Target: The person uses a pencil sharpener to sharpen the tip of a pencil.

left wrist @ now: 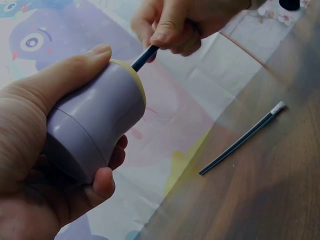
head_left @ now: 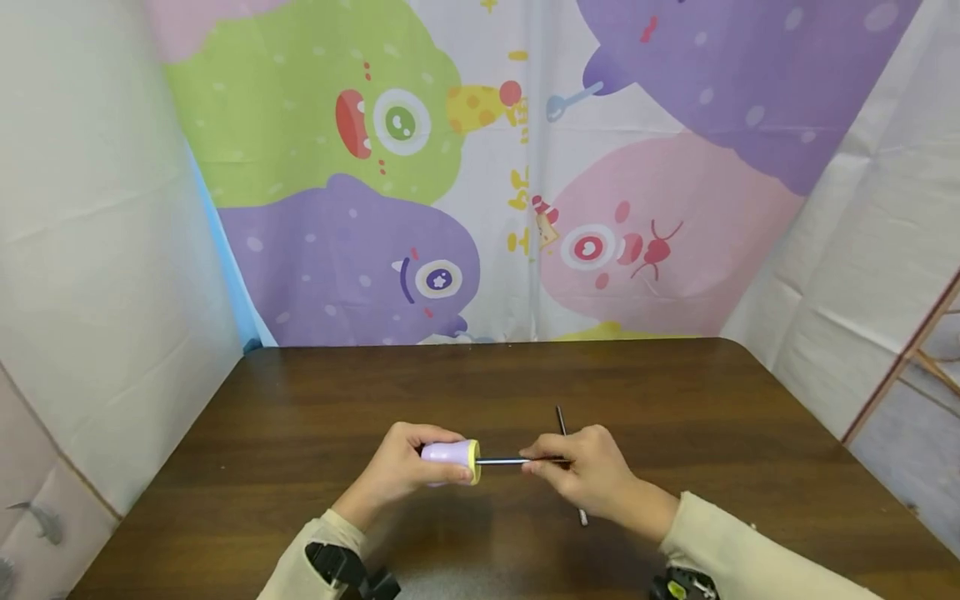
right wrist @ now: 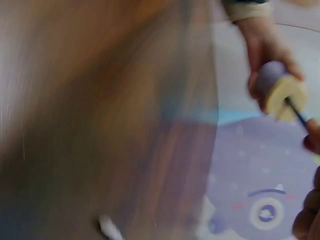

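A brown wooden table point(head_left: 315, 392) with rounded far corners spread from eight o'clock round to four. At twelve o'clock, behind it, hung a white curtain point(head_left: 495, 167) printed with green, purple and pink cartoon creatures. A pale creased sheet point(head_left: 97, 208) stood at nine o'clock, another sheet point(head_left: 832, 250) at three. Light left a dull sheen on the tabletop at six.

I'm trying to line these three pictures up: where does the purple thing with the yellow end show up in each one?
Head: the purple thing is low, just left of the middle, in the person's left hand.
Left wrist: it is large, left of the middle.
Right wrist: it is smaller and blurred, in the upper right.
Shared landmark: the dark stick running into its yellow end.
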Available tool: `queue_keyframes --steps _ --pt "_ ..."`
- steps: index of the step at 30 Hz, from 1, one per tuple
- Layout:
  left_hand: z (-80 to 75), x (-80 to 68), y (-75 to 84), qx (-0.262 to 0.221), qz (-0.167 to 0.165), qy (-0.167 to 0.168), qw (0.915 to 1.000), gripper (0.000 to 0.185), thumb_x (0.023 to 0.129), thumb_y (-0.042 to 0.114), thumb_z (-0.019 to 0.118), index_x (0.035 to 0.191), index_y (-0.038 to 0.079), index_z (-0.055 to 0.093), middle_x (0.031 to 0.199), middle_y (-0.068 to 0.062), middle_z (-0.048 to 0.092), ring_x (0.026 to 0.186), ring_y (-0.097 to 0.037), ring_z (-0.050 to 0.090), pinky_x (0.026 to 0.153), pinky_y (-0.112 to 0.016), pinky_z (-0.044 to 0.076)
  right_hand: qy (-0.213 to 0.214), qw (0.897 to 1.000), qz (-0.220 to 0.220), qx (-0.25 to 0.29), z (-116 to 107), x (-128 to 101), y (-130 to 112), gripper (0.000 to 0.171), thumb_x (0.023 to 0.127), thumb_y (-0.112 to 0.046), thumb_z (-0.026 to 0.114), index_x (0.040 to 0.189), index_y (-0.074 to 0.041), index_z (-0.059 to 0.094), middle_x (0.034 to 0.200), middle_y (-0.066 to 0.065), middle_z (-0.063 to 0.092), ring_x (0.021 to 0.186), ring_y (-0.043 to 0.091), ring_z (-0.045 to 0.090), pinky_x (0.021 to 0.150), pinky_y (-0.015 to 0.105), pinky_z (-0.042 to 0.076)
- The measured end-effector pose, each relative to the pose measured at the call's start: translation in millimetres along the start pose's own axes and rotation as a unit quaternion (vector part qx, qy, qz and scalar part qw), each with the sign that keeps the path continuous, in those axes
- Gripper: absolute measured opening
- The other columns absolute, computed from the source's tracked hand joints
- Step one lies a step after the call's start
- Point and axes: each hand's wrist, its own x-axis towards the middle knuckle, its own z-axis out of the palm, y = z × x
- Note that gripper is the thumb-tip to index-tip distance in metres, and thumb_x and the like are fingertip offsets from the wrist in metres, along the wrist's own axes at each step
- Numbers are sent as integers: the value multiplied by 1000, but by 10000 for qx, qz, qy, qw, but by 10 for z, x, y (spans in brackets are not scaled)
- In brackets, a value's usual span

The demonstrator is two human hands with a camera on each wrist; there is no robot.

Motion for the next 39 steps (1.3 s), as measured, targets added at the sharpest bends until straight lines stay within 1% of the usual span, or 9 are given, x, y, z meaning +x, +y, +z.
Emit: queue_keyframes --steps 3,8,13,18,23,29,32,35,39 --pt "38 11 -26 15 23 -2 10000 32 70 -1 86 98 -12 73 81 -14 71 63 -9 60 52 -25 52 -640 9739 1956 954 -84 36 -101 4 83 -9 78 79 -8 75 75 -1 73 61 3 60 56 21 49" --pt "63 6 -46 116 -15 59 9999 33 69 0 87 98 -11 74 83 -14 71 63 -9 60 52 -25 52 -1328 8577 4255 2560 -178 165 -99 12 86 -11 72 80 0 71 65 -2 61 55 7 43 50 25 39" --pt "42 6 -40 254 49 114 9996 34 68 3 89 97 -8 75 82 -11 71 63 -9 59 51 -25 51 -1826 7304 5531 3569 -193 201 -9 18 90 -17 66 76 -8 59 48 -7 23 41 6 15 40 21 14" --pt "92 -3 -119 339 75 62 9994 34 67 5 90 96 -6 76 79 -8 70 60 -8 58 49 -25 50 -2443 6709 5836 3868 -188 185 110 24 95 -20 58 73 -14 49 49 -9 19 41 4 12 42 20 11" --pt "138 -11 -139 502 -120 62 9986 35 69 9 90 97 -6 76 81 -11 72 61 -8 59 51 -26 51 -2497 7144 5454 3603 -188 159 181 25 92 -19 63 73 -9 51 48 -8 21 42 6 13 42 22 11" --pt "110 -6 -78 488 -315 127 9982 35 71 8 89 99 -7 75 83 -13 72 63 -9 59 52 -25 52 -2048 9099 2997 2010 -159 36 184 16 96 -21 66 84 -10 72 63 -9 55 53 5 37 48 23 33" --pt "92 -7 -60 445 -363 71 9983 35 71 8 89 100 -8 75 84 -13 72 63 -10 59 53 -26 52 -1589 9757 1362 648 -145 -70 166 14 99 -23 63 99 -14 74 86 -7 71 67 -1 55 59 20 47" --pt "67 -5 -39 379 -373 43 9986 35 72 7 88 100 -8 75 84 -13 72 64 -10 59 53 -26 52 -926 9924 -310 -750 -123 -130 166 21 102 -26 59 109 -11 71 87 -4 71 63 -1 56 56 16 48" --pt "24 -6 -10 270 -294 53 9992 34 72 4 87 101 -9 74 85 -15 72 64 -11 60 53 -26 52 10 9430 -2300 -2405 -101 -98 214 23 104 -21 52 109 -8 70 73 -3 56 54 6 43 46 16 37"
